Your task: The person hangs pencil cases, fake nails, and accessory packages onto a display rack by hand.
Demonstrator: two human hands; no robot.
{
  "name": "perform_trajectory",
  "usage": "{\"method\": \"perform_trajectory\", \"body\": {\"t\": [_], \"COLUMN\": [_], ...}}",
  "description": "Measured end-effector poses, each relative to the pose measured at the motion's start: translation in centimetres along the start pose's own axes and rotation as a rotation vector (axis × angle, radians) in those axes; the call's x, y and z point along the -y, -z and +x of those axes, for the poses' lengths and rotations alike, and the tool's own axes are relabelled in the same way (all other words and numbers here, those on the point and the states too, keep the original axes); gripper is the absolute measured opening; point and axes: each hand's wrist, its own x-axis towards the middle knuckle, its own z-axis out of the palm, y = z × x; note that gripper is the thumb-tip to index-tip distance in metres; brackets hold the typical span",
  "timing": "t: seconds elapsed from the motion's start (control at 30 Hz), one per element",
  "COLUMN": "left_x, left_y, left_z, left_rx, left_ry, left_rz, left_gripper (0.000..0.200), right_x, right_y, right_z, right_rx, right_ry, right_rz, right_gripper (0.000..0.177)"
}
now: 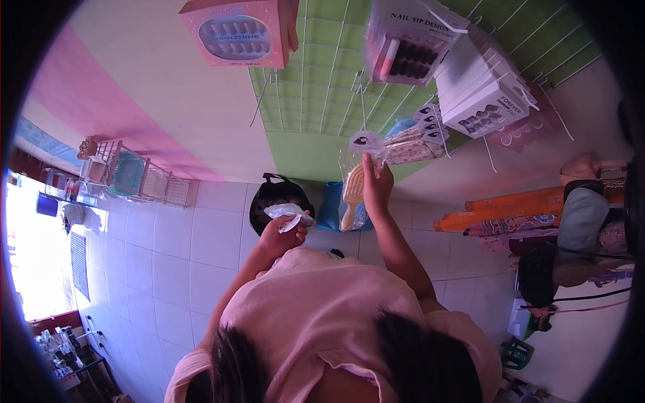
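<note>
My right hand (377,185) is closed on a packaged hairbrush (353,188), thumb up along its edge. The brush is pale yellow with a vented head, in a clear sleeve under a white header card (365,142). That card is level with a wire hook on the grid rack (316,67). Beside it hang several patterned packets (411,144) with similar white cards. Lower and to the left, my left hand (283,235) grips a clear plastic packet (290,213) with a white flap, its contents hard to make out.
Boxed false nails (235,37) and nail tip packs (411,43) hang higher on the rack. A black bag (272,191) and a blue bag (330,208) sit below my hands. Wire baskets (144,178) line the left wall; rolled fabrics (510,208) hang at right.
</note>
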Motion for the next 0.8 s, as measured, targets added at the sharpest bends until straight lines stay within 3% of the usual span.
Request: {"method": "perform_trajectory", "body": {"t": [0.1, 0.4, 0.67, 0.8], "left_x": [0.3, 0.6, 1.0, 1.1], "left_y": [0.0, -0.2, -2.0, -2.4], "left_z": [0.0, -0.6, -0.6, -0.4], "left_rx": [-0.025, -0.033, -0.039, -0.051], "left_ry": [-0.026, -0.077, -0.078, -0.07], "left_rz": [0.036, 0.047, 0.157, 0.261], "left_gripper": [0.04, 0.039, 0.034, 0.037], "right_x": [-1.0, -1.5, -4.3, -6.0], "right_y": [0.2, -0.8, -6.0, -6.0], "right_z": [0.2, 2.1, 11.1, 11.4], "right_rx": [0.087, 0.074, 0.019, 0.071], "right_ry": [-0.095, -0.088, 0.034, 0.015], "right_rz": [0.003, -0.094, -0.193, -0.205], "right_gripper": [0.041, 0.042, 0.057, 0.063]}}
